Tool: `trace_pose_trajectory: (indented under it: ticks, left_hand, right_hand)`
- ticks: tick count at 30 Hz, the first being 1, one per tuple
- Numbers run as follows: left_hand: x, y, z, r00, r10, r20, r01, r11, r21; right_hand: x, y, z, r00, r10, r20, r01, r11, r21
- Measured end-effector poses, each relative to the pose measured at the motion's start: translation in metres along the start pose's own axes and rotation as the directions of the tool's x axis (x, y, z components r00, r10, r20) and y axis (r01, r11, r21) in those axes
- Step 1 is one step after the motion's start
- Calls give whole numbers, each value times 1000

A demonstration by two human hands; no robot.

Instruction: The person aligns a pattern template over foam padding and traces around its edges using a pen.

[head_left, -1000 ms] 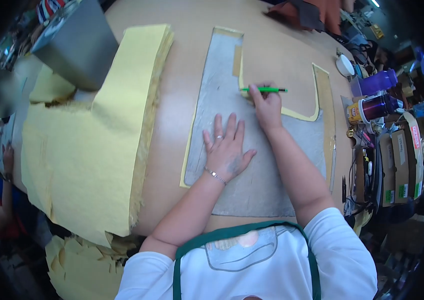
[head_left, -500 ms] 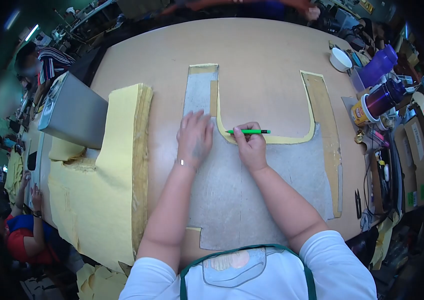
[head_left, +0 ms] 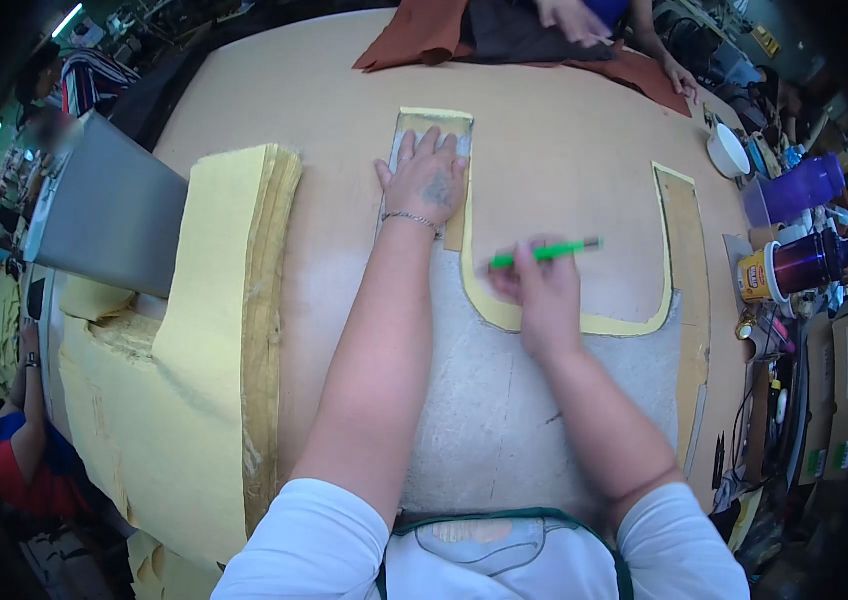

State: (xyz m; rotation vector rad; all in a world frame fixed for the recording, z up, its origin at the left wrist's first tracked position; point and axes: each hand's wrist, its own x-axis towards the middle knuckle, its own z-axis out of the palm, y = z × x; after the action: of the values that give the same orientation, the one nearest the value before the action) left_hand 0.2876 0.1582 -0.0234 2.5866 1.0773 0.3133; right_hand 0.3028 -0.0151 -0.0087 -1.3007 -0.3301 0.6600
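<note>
A grey pattern piece (head_left: 504, 420) with a U-shaped cut-out lies over yellow material (head_left: 634, 327), whose edge shows around the cut-out. My left hand (head_left: 426, 180) lies flat, fingers spread, on the pattern's upper left arm, just below its yellow top end. In my right hand (head_left: 544, 290) is a green pencil (head_left: 559, 250), pinched with its tip toward the left. That hand is over the lower left part of the cut-out and is slightly blurred.
To the left are a thick yellow stack (head_left: 184, 340) and a grey metal block (head_left: 109, 205). Brown and black pieces (head_left: 424, 35) lie at the far edge beside another person's hands. A white bowl (head_left: 727, 150), purple containers (head_left: 809, 190) and boxes (head_left: 844, 390) line the right.
My left hand has moved up the pattern's left arm and lies flat. My right hand has lifted the pencil along the cut-out's left side. Brown pieces and another person's hands now show at the far edge.
</note>
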Motion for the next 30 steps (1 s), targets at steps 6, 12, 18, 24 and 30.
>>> trace_pose_trajectory:
  ticks: [6,12,18,24,30]
  left_hand:
    - [-4,7,-12,997,-66,50,70,995,-77]
    - [0,5,-4,996,-85,15,84,996,4]
    - [1,5,-3,997,-82,-12,82,996,-24]
    - [1,4,-2,997,-76,-9,76,997,-12]
    - [2,4,-1,997,-82,-15,82,997,-13]
  right_hand:
    - [152,-5,42,934,-290,208,328,928,-177]
    - [225,9,78,898,-264,352,393,841,-372]
    - [236,18,100,863,-302,405,484,723,-493]
    - [240,20,101,852,-301,428,476,786,-394]
    - [236,20,100,817,-356,453,572,594,-565]
